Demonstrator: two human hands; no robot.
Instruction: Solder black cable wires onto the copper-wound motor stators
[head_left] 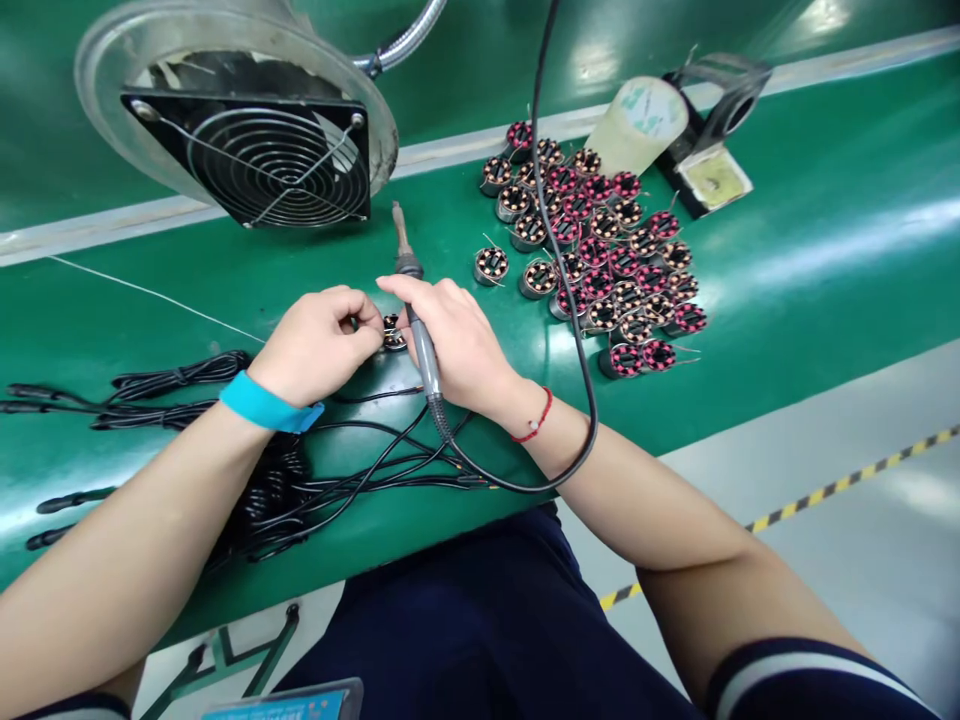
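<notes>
A soldering iron rests in my right hand, its tip pointing away toward the fan. The fingers of that hand also reach down to a small wound motor coil on the green bench. From the other side my left hand, with a blue wrist strap, pinches at the same coil; its fingertips are closed at the coil's edge. Whether they hold the coil or a thin wire is hidden. Another single coil stands to the right of the iron's tip.
Several coils stand grouped at the right, with a tape roll and an iron stand behind. A fan hangs at the back left. Black cables lie near the front; the iron's cord loops over the coils.
</notes>
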